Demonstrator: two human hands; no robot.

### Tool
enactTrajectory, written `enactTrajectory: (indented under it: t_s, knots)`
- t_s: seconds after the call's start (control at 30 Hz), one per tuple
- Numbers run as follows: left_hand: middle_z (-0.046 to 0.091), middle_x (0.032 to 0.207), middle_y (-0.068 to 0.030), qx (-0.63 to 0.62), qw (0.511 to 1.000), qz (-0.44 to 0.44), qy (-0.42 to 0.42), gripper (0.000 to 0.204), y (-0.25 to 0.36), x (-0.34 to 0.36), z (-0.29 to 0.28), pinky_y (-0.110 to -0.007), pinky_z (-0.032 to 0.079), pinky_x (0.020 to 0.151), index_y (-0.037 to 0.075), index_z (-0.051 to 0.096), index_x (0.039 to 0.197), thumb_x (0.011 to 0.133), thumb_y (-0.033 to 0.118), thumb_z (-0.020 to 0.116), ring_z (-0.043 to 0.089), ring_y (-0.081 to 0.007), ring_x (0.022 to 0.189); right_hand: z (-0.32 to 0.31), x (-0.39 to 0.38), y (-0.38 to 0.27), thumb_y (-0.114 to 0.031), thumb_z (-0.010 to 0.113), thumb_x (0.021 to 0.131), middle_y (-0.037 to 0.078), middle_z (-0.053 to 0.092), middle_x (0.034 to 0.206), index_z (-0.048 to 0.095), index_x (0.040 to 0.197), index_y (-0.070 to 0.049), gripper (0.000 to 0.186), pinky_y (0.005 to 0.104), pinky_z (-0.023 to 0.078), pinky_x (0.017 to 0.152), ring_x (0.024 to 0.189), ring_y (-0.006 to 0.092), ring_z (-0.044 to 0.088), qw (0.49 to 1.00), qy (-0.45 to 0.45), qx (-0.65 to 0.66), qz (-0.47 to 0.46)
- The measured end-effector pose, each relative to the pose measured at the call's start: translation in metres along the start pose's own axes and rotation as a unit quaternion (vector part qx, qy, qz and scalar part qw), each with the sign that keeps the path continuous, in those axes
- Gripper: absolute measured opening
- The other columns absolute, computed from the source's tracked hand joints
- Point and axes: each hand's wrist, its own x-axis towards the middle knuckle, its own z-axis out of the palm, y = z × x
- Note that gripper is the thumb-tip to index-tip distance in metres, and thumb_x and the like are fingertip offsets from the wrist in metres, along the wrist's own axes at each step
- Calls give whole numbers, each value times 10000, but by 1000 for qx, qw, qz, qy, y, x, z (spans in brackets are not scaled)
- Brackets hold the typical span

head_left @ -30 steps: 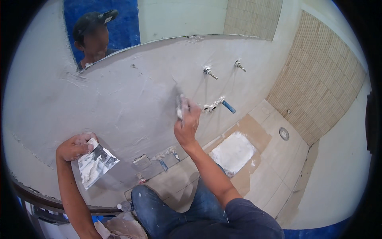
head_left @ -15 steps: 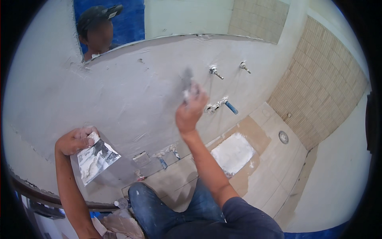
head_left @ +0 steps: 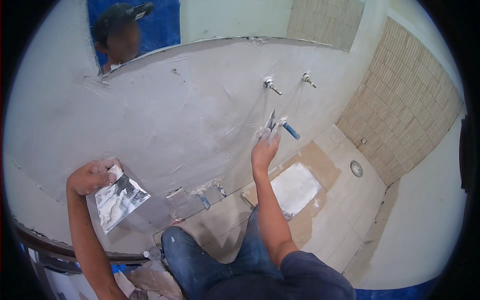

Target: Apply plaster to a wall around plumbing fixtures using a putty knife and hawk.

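Observation:
My left hand [head_left: 94, 176], dusted white, is closed on a wide putty knife [head_left: 120, 204]. White compound lies smeared over its shiny metal blade, which hangs just off the lower part of the grey-white plastered wall [head_left: 145, 125]. Further right, my right hand [head_left: 266, 149] grips a narrower putty knife [head_left: 271, 121], its blade pointing up and held close to the wall. Its handle is mostly hidden by my fingers. Beside that blade a blue pipe stub [head_left: 291, 131] sticks out of the wall; whether the blade touches the wall I cannot tell.
Two metal pipe stubs [head_left: 273, 87] [head_left: 309, 80] jut out above my right hand. A mirror [head_left: 235, 20] spans the top. Low on the wall are blue pipe ends [head_left: 204, 201]. Cardboard with a white patch [head_left: 297, 187] and a round drain [head_left: 356, 169] lie on the floor.
My right hand has moved right and slightly down along the wall with its putty knife, to beside the blue stub. My left hand and its knife have barely shifted.

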Motion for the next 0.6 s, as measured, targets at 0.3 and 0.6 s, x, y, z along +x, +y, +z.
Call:
enactTrajectory:
  t_s: [0.3,0.6]
  knots:
    - [684,933,-56,0,1000,6,13,269,-5,-6,-1,-270,524,707,0,596,1072,937,183,740,654,-116,801,34,-96,-59,18,514,905,266,563,1356,520,1471,16,565,502,366,1116,1290,446,473,984,-44,-76,-158]
    - [690,927,-54,22,1000,-5,19,299,-2,-3,-1,-261,515,705,-3,607,1063,926,215,760,649,-111,800,25,-38,-52,67,621,757,194,585,1308,601,1440,-80,699,461,412,1000,1142,373,539,936,5,-70,-346]
